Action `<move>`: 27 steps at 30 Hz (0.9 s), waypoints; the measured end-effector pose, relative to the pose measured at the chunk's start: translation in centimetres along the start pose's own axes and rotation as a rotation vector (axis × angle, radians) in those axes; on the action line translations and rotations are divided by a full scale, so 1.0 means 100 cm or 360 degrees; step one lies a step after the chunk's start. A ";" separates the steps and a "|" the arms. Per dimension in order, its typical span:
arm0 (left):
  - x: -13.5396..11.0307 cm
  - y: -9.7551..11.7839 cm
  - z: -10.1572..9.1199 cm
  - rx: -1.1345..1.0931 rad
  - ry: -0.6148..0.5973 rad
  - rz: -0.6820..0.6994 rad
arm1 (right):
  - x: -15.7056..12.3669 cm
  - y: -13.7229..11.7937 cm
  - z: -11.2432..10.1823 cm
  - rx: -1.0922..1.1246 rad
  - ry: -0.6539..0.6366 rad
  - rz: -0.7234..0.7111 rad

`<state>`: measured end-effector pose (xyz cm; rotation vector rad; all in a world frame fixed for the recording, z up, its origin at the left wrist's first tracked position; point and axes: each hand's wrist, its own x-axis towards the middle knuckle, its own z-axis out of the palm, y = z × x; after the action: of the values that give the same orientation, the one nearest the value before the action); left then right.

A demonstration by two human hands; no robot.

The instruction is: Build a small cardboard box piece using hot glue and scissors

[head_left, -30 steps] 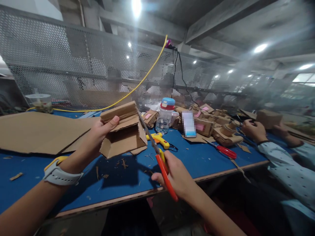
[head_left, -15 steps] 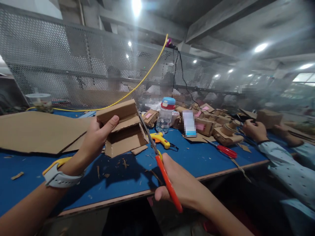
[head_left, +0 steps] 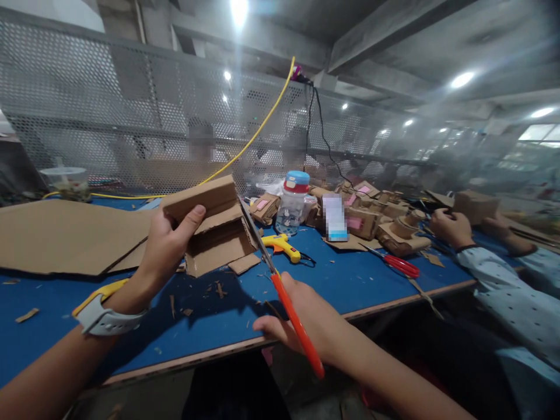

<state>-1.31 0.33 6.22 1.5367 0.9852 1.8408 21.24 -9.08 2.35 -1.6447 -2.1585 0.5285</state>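
My left hand grips a small cardboard box by its raised flap, thumb on the near face and fingers behind. The box is held tilted above the blue table, its hollow side towards me. My right hand is closed on red-handled scissors. Their blades point up and left and lie against the right edge of the box and flap. A yellow glue gun lies just beyond the scissors, and a loose cardboard piece rests under the box.
A large cardboard sheet covers the left of the table. Behind stand a bottle, a phone and several cardboard models. Another pair of scissors lies right, near a co-worker's hands. Scraps dot the blue table.
The box and my left hand have shifted slightly left. The scissor blades stay at the box's right edge, and my right thumb has swung outward to the left.
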 end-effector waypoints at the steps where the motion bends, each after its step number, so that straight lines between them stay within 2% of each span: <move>1: 0.000 0.000 0.000 0.0003 0.0002 -0.0001 | 0.001 0.002 0.003 0.0005 0.0048 -0.0016; 6: 0.002 -0.002 -0.003 -0.0023 -0.0001 -0.0036 | 0.008 0.014 0.016 0.0281 0.0253 -0.0144; 11: 0.007 -0.002 -0.003 -0.0162 -0.0045 -0.0079 | 0.018 0.019 0.018 0.0653 0.0364 -0.0281; 14: 0.006 0.005 0.000 -0.0321 -0.0101 -0.0160 | 0.015 0.018 0.016 0.0818 0.0313 -0.0322; 17: 0.000 0.012 0.006 -0.0388 -0.0083 -0.0240 | 0.003 0.015 0.017 0.1026 0.0179 -0.0308; 21: -0.004 0.013 0.012 -0.0425 0.0150 -0.0299 | -0.011 0.011 0.024 0.1451 0.0031 -0.0006; 22: -0.002 0.012 0.012 -0.0450 0.0229 -0.0292 | -0.013 0.011 0.024 0.1519 0.0062 0.0080; 24: 0.001 0.008 0.011 -0.0484 0.0307 -0.0282 | -0.015 0.016 0.020 0.1544 0.0262 0.0194; 27: 0.007 0.000 0.007 -0.0419 0.0177 -0.0289 | -0.019 0.037 0.001 0.1208 0.0657 0.0184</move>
<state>-0.75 1.00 6.65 1.1627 0.8603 1.8578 24.70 -9.97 0.21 -1.2936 -1.3287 0.8262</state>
